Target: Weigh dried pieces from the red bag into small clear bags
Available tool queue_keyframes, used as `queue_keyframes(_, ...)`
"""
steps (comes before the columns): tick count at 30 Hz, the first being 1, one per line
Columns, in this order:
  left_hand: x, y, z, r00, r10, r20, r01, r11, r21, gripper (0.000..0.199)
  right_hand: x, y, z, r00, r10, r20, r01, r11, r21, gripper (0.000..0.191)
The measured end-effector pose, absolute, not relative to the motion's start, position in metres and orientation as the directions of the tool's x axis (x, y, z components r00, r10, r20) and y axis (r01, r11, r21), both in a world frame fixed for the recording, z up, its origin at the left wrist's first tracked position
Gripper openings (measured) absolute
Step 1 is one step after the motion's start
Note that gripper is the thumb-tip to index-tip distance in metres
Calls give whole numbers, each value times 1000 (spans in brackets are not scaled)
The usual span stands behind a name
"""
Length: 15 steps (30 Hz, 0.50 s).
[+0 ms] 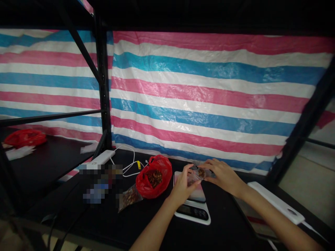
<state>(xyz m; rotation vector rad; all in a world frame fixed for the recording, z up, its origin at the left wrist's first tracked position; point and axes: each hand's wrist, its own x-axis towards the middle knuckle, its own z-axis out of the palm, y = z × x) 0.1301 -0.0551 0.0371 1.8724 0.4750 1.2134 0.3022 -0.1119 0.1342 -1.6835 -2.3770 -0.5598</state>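
Observation:
My left hand and my right hand pinch a small clear plastic bag from either side, above a digital kitchen scale. Brown granular food shows inside the bag. A flat pink and white packet lies on the scale, partly under my left hand. To the left of my hands sits a red plastic bag holding brown nuts or seeds. A clear bag of similar food leans against it.
A white power strip and tangled white cables lie on the black shelf. Blurred objects stand left of the red bag. A long white board lies at right. A striped tarp hangs behind the black metal uprights.

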Motion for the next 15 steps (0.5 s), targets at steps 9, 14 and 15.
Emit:
queue_keyframes(9,131,-55,40,422,694,583,-166,-573,803,53,277,-110,155,-455,834,312,853,308,422,36)
queue_keyframes(14,131,-52,38,404,701,588,-163,-577,800,51,264,-108,162,-489,826,282,803,300,515,21)
queue_keyframes(15,131,-52,38,398,703,589,-161,-578,800,51,262,-107,163,-498,822,277,790,299,535,19)
